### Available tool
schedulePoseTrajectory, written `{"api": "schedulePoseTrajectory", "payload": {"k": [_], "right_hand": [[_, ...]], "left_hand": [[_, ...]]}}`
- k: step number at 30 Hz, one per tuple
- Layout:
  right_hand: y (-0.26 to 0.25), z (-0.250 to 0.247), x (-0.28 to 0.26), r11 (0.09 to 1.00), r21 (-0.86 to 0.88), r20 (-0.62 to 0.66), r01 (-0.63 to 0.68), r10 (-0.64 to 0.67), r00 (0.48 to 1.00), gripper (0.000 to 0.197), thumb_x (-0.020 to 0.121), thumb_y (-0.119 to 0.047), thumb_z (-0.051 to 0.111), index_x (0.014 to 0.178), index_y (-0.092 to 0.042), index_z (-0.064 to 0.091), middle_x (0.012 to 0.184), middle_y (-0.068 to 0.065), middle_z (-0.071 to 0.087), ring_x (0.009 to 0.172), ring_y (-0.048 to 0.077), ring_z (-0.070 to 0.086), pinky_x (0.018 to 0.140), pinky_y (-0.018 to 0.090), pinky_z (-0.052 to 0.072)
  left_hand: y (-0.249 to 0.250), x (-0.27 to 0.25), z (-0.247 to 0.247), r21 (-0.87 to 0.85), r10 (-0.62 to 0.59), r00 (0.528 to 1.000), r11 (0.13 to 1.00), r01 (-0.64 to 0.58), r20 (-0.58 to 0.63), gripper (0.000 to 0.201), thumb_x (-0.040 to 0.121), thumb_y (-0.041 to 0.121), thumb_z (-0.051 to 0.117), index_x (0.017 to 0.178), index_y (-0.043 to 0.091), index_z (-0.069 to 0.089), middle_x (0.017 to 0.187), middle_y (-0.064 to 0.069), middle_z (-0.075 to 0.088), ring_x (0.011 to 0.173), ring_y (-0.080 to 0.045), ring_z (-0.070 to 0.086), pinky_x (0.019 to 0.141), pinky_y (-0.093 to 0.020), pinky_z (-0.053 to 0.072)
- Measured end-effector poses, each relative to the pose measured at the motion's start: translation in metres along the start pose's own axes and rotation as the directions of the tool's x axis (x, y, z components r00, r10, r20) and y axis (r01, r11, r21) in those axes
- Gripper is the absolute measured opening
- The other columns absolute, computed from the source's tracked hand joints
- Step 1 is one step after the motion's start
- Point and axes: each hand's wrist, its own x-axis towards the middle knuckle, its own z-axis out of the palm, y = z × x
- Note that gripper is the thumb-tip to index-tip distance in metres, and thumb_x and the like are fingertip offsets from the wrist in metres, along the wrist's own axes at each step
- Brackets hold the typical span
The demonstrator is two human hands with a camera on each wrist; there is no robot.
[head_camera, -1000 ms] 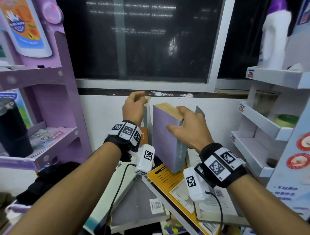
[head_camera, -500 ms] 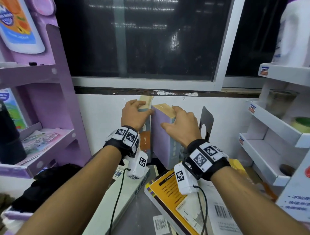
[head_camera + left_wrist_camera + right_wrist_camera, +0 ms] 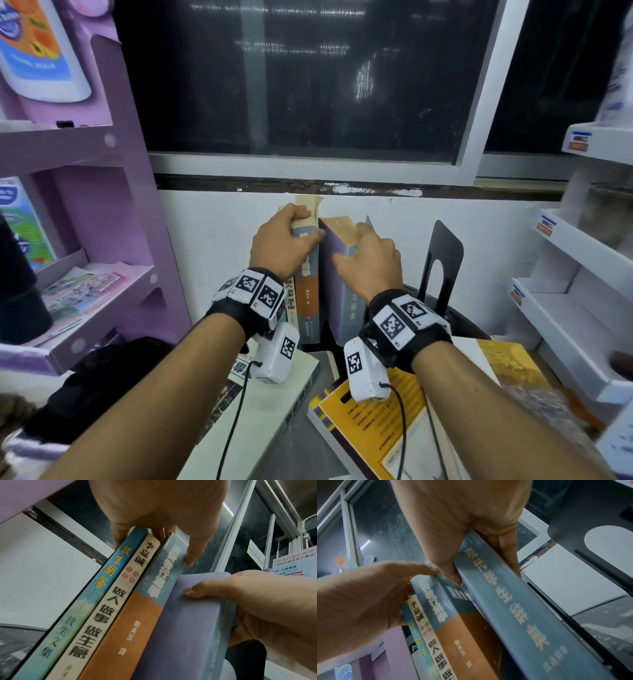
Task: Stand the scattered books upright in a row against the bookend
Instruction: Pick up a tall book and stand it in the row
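Left hand (image 3: 284,240) grips three upright books (image 3: 96,609); right hand (image 3: 368,260) grips one thick book (image 3: 337,274).

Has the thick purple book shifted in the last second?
Yes. Against the black bookend, the thick purple book in the right hand has shifted left: their gap is wider, and it stands beside the upright books gripped by the left hand.

Right hand (image 3: 462,524) around thick, perhaps grey-blue book (image 3: 513,608)

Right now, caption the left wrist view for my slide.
Left hand steadies three upright books; right hand presses a purple book alongside.
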Motion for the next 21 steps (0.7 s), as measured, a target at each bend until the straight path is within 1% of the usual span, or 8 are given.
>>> {"api": "schedulePoseTrajectory", "payload": {"k": [3,5,10,13,16,17,19,21], "right_hand": [[0.0,0.01,0.004,1.0,-0.013,0.005,-0.013,0.013,1.0,0.043,0.082,-0.038,0.063,0.116,-0.015,0.053,0.105,0.013,0.065,0.099,0.038,0.059,0.081,0.038,0.052],[-0.001,0.015,0.005,1.0,-0.017,0.005,-0.016,0.016,1.0,0.043,0.083,-0.041,0.063,0.115,-0.014,0.053,0.105,0.013,0.065,0.1,0.037,0.059,0.079,0.037,0.05],[-0.002,0.02,0.003,0.999,-0.004,0.036,-0.033,0.033,0.999,0.043,0.083,-0.044,0.065,0.111,-0.013,0.054,0.103,0.014,0.065,0.099,0.037,0.06,0.078,0.036,0.051],[-0.001,0.018,0.004,1.0,0.005,0.079,-0.015,0.014,0.997,0.042,0.083,-0.043,0.065,0.109,-0.012,0.055,0.102,0.012,0.065,0.098,0.035,0.06,0.074,0.032,0.047],[0.003,0.012,0.005,1.0,0.02,0.172,-0.002,-0.002,0.985,0.039,0.081,-0.041,0.065,0.108,-0.015,0.055,0.098,0.007,0.063,0.097,0.03,0.059,0.071,0.027,0.041],[0.005,0.01,0.004,1.0,0.016,0.214,0.007,-0.01,0.977,0.04,0.079,-0.041,0.066,0.108,-0.016,0.054,0.096,0.005,0.062,0.096,0.029,0.06,0.071,0.027,0.042],[0.006,0.007,0.004,1.0,0.016,0.303,0.022,-0.026,0.953,0.046,0.075,-0.043,0.068,0.11,-0.019,0.051,0.099,0.003,0.062,0.094,0.026,0.061,0.073,0.03,0.048],[0.007,0.002,0.005,0.999,-0.001,0.38,0.034,-0.031,0.924,0.06,0.07,-0.047,0.074,0.116,-0.02,0.047,0.104,0.004,0.061,0.096,0.023,0.06,0.079,0.033,0.052]], "left_hand": [[0.0,0.0,0.0,-0.009,0.021,1.0,1.0,-0.021,0.006,0.036,0.08,0.039,0.07,0.113,0.027,0.059,0.122,0.014,0.061,0.106,-0.01,0.058,0.09,-0.024,0.042],[0.0,-0.001,-0.001,-0.01,0.036,0.999,0.999,-0.036,0.017,0.037,0.081,0.039,0.07,0.113,0.026,0.059,0.124,0.013,0.06,0.108,-0.01,0.058,0.091,-0.024,0.042],[-0.001,0.001,-0.003,0.006,0.057,0.997,0.998,-0.057,0.047,0.039,0.083,0.043,0.068,0.116,0.026,0.059,0.125,0.012,0.06,0.106,-0.008,0.055,0.087,-0.022,0.039],[-0.002,0.001,-0.004,0.012,0.057,0.997,0.998,-0.058,0.046,0.038,0.083,0.043,0.067,0.116,0.026,0.059,0.125,0.012,0.06,0.107,-0.009,0.056,0.086,-0.022,0.038],[-0.002,0.001,-0.004,0.0,0.054,0.997,0.999,-0.054,0.047,0.038,0.083,0.043,0.068,0.115,0.025,0.059,0.125,0.013,0.06,0.108,-0.009,0.055,0.087,-0.022,0.038],[-0.002,0.001,-0.005,-0.003,0.054,0.997,0.999,-0.054,0.047,0.038,0.082,0.043,0.068,0.115,0.025,0.059,0.124,0.013,0.06,0.108,-0.008,0.055,0.087,-0.022,0.038],[-0.002,0.001,-0.005,-0.004,0.057,0.997,0.998,-0.057,0.045,0.037,0.082,0.043,0.068,0.114,0.025,0.059,0.124,0.013,0.06,0.106,-0.008,0.055,0.087,-0.023,0.04],[-0.002,0.0,-0.005,-0.004,0.057,0.997,0.998,-0.057,0.045,0.037,0.082,0.043,0.068,0.114,0.025,0.059,0.125,0.012,0.06,0.107,-0.01,0.056,0.089,-0.026,0.042]]}}
